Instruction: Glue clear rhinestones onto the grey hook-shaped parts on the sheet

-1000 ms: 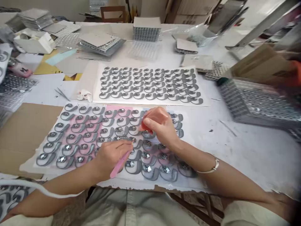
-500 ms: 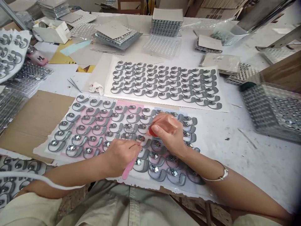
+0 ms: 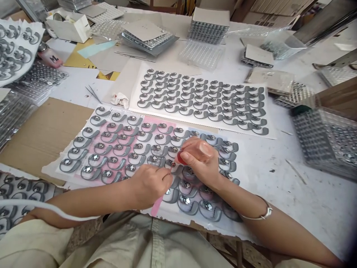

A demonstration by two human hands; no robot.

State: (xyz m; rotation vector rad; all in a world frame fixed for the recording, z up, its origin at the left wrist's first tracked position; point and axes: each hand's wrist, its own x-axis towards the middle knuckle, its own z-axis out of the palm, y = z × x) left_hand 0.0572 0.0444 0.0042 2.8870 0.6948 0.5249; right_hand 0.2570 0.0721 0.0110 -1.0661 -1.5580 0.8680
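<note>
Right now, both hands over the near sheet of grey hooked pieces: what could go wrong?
1. The left hand holds a pink tool tip-down among tightly packed grey pieces; a slip could knock neighbours out of their rows.
2. The right hand pinches a small red-tipped bottle right over the sheet; a stray drop might land on the wrong piece.
3. Both forearms cross the front rows and could drag pieces there.

Wide white table, scuffed and speckled, in soft daylight. Brown cardboard sheet at its left edge. Cardboard boxes stacked behind, beside a wooden chair back.
</note>
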